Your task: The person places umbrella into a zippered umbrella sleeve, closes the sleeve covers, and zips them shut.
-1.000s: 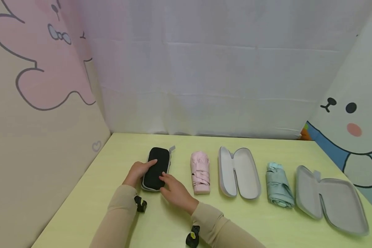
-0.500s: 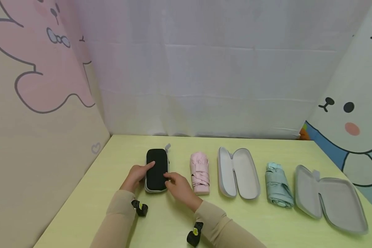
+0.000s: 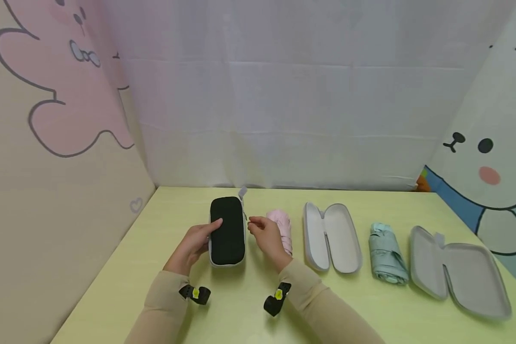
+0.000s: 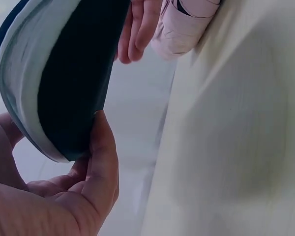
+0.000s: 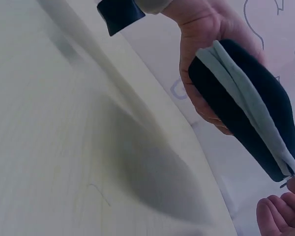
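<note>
My left hand [image 3: 195,244] holds a black zip case [image 3: 227,231] with a pale zip band, thumb on its upper face. The case is lifted off the table, as its shadow shows. In the right wrist view the zip seam looks closed, with a small zip pull [image 5: 284,185] at its far end. Close to that pull are the fingers of my right hand [image 3: 269,238], bent, with the thumb near the index finger. Whether they pinch the pull is not clear. A grey fabric tab [image 3: 242,192] sticks up from the case's top corner.
A folded pink umbrella [image 3: 280,224] lies behind my right hand, partly hidden. Further right are a white hard case [image 3: 343,239] lying open, a folded green umbrella [image 3: 386,255] and a grey hard case [image 3: 474,277], also open. A curtain [image 3: 292,119] closes off the table's back.
My left hand has raised the black case and shifted it slightly right. My right hand has moved from the case's lower right part up beside its right edge, near the zip pull.
</note>
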`<state>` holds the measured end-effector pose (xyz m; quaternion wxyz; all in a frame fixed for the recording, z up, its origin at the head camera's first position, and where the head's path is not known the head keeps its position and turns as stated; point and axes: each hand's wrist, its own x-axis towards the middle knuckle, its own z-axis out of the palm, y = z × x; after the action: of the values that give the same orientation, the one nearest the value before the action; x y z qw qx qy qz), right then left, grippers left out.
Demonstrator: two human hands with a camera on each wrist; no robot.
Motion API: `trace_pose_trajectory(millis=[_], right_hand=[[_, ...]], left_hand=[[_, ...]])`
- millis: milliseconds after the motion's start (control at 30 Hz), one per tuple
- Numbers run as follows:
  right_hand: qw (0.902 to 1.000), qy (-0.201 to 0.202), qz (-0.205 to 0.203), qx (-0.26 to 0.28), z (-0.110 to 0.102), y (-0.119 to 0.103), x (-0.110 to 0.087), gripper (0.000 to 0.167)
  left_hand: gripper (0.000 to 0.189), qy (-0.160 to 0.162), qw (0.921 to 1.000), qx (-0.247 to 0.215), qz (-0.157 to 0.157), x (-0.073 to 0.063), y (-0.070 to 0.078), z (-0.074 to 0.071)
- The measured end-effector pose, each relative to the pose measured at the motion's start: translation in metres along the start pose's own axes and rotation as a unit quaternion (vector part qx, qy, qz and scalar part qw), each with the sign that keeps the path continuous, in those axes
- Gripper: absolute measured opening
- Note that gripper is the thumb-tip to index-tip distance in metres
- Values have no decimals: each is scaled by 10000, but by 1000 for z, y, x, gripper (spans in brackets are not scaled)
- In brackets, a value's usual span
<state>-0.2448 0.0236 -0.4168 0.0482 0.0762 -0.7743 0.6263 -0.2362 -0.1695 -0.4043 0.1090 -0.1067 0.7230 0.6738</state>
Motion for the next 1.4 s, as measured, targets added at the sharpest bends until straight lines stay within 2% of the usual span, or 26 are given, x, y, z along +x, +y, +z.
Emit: trace_pose_trajectory(millis=[267, 600, 1000, 1233, 1400], right_hand=[[9992, -59, 384, 126, -4, 4, 5, 18], [9983, 336, 275, 399, -5, 5, 7, 12], [9989, 389, 98, 231, -3, 0, 4, 9], [9990, 429, -128, 16, -1, 0, 1, 7], [9990, 441, -101, -49, 0, 0, -1, 6]], left_hand=[[57, -362, 9993, -57, 24, -4, 0, 5], [56, -196, 9997, -128, 22, -2, -6, 7], [57, 11, 10000, -91, 26, -4, -8, 9], [55, 82, 9996, -255, 1, -4, -9, 9], [52, 153, 9993, -326, -37, -4, -10, 10]])
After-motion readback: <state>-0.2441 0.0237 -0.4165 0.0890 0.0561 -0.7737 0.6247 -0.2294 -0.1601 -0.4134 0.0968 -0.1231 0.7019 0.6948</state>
